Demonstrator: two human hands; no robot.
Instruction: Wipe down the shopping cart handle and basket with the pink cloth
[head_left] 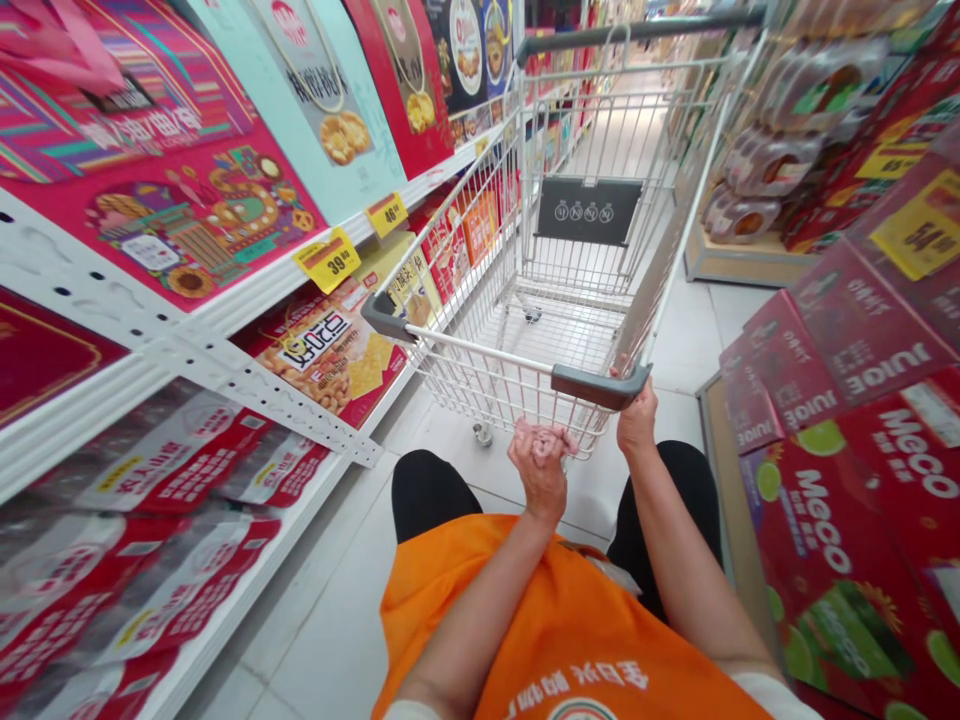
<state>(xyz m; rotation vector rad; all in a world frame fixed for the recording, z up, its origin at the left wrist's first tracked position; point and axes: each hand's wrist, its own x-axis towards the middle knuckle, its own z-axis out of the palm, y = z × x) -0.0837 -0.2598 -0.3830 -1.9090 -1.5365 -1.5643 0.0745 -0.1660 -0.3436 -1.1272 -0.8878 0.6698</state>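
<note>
- Just beyond the left hand [541,482], clenched round pink cloth [543,440], stands the cart [585,226].
- Its long axis runs forward, away.
- Right hand [637,412] clasps the grey corner [600,386] alongside.

Big red boxes [814,565] on the right say "Meco" in white letters. Pink boxes [847,340] above them say "JUICE". A yellow tag [924,228] by the pink boxes says 54. On the left shelf edge [262,290], one price tag [328,262] says 39 and the next tag [386,213] says 46. The red cracker box [337,345] below says "好吃点". The orange apron [480,590] has upside-down white writing with "购物" in it. Marks on the cart's [487,358] dark plate [589,210] are too small to read.
</note>
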